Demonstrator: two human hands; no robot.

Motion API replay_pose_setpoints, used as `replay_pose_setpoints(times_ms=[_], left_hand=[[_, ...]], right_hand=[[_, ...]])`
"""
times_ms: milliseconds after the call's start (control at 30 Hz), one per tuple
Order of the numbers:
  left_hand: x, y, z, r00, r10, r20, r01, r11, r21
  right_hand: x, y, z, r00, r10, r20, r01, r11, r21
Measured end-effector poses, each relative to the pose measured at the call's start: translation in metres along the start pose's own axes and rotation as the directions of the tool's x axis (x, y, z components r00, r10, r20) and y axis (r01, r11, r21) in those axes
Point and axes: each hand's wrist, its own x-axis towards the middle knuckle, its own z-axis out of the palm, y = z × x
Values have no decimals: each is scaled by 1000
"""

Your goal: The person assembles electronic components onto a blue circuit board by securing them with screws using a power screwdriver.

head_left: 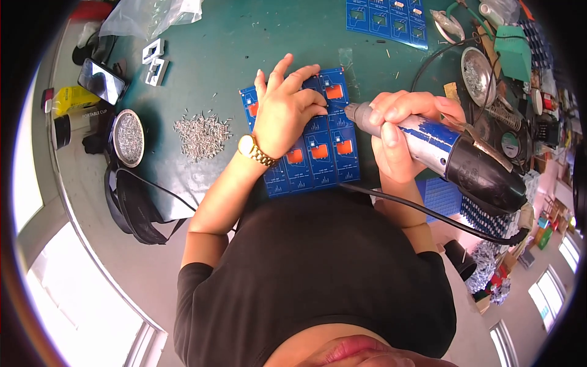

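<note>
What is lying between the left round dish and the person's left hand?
The head view shows a loose pile of small metal pieces between that dish and the left hand.

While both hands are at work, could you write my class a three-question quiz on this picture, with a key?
1. Which hand holds the blue and black tool?
2. True or false: the gold watch is on the right wrist.
3. Beside the blue board under the left hand, where is the heap of small shiny pieces? A) left B) right

Key: 1. The right hand. 2. False; it is on the left. 3. A.
</note>
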Motion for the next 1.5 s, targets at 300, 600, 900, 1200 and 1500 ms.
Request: replay_pose_setpoints(times_ms=[300, 600, 900, 1200, 1500], left_hand=[[1, -10, -2, 997, -10, 81, 15, 998, -54], [1, -12, 3, 1000, 5, 25, -4, 999, -38], [-3, -13, -26, 996, 25, -88, -3, 971, 237], [-47, -85, -62, 794, -548, -264, 606, 745, 278], [-51, -89, -61, 840, -464, -281, 531, 811, 245]], right_hand=[[-1, 3, 0, 991, -31, 130, 32, 999, -5], [-1, 12, 0, 980, -30, 197, 18, 998, 61], [10, 6, 6, 915, 153, 373, -118, 986, -117], [24, 24, 22, 927, 80, 365, -67, 997, -50], [20, 24, 19, 887, 132, 442, -153, 988, 11]])
